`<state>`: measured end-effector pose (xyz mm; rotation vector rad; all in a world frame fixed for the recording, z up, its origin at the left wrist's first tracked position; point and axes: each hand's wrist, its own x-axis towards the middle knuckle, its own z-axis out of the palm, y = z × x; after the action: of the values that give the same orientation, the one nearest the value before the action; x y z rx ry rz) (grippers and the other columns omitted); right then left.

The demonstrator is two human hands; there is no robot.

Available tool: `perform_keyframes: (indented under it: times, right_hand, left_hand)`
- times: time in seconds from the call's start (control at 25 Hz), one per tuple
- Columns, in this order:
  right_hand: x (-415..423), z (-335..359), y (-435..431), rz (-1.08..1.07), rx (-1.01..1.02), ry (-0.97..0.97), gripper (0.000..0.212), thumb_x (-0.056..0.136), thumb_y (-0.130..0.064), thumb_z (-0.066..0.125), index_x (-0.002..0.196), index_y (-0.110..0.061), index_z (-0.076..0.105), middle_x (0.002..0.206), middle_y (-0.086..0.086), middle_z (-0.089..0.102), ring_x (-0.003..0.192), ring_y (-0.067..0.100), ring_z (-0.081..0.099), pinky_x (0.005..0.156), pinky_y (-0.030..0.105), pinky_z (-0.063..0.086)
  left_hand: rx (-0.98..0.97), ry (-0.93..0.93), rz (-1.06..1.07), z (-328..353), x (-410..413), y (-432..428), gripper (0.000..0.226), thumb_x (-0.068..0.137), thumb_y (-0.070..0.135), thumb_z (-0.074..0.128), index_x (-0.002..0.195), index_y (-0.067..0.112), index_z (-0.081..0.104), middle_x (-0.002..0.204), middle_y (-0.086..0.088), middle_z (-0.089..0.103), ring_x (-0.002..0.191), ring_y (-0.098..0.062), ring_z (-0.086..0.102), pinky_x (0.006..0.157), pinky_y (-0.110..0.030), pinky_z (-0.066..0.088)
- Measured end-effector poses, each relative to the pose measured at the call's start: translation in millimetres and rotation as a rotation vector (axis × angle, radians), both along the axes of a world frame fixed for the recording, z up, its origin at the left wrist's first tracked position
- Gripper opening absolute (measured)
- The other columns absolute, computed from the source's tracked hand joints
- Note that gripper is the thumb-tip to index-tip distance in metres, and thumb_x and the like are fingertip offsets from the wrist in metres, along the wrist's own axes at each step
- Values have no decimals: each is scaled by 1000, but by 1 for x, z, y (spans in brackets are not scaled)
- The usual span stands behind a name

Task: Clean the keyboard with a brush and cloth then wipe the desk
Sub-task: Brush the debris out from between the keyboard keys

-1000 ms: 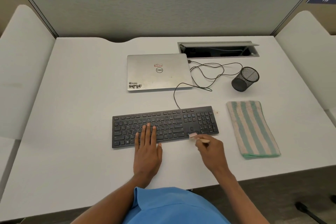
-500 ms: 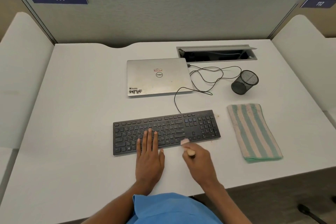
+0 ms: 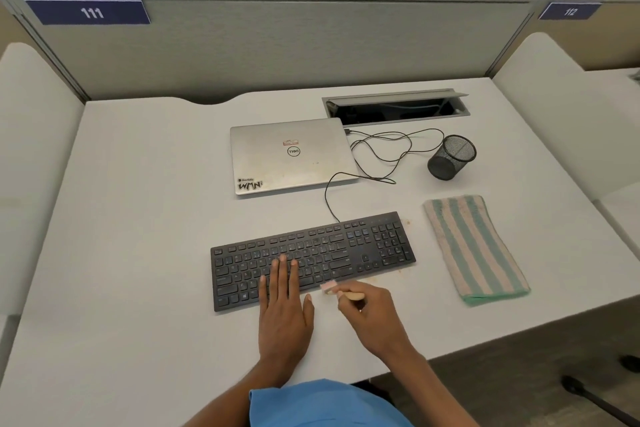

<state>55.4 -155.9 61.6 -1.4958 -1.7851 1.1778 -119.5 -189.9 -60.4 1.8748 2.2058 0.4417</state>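
Observation:
A black keyboard (image 3: 346,250) lies slightly askew on the white desk (image 3: 145,218). My left hand (image 3: 284,308) rests flat on its lower middle keys, fingers together and stretched out. My right hand (image 3: 372,314) grips a small brush (image 3: 334,289) with a wooden handle; its pale bristles touch the keyboard's front edge, just right of my left thumb. A folded cloth (image 3: 474,246) with green and beige stripes lies to the right of the keyboard, untouched. Small brown crumbs speckle the desk near the keyboard's right end.
A shut silver laptop (image 3: 291,156) sits behind the keyboard, with a black cable (image 3: 381,149) looping beside it. A black mesh pen cup (image 3: 450,158) stands at the right. An open cable hatch (image 3: 394,109) is set in the desk's back. Grey partitions wall the desk.
My right hand has carried the brush leftward along the keyboard's front edge, from below the arrow keys toward the middle. My left hand has stayed flat on the keys.

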Motion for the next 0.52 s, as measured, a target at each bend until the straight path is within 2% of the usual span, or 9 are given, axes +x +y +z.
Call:
perform_keyframes:
  times: [0.12,0.24,0.36,0.52]
  right_hand:
    - [7,4,2,-79,77,-1,15,97,-26,64,104,-30,76,88,-14,70,84,12,65,66,22,51]
    - [21,7,6,-137,108,-18,16,95,-23,67,99,-36,74,87,-11,64,83,16,61,64,28,52]
    - [42,12,14,-240,133,15,17,91,-13,71,100,-26,77,92,-12,69,86,11,65,67,20,53]
    - [78,16,37,-358,199,5,17,89,-10,75,102,-20,77,93,-10,72,87,5,67,67,12,51]
  left_hand:
    - [4,-16,0,0,0,2,71,103,37,38,167,9,24,177,-10,10,164,-26,7,131,-51,6]
    - [-7,-22,19,3,3,4,72,101,35,37,167,10,25,177,-11,12,164,-26,6,131,-52,4]
    - [2,-29,8,7,8,5,76,96,29,40,167,10,22,177,-12,9,164,-26,2,131,-53,-1]
    - [8,-28,-25,16,23,16,78,93,22,48,166,8,25,177,-12,8,164,-26,2,131,-55,0]
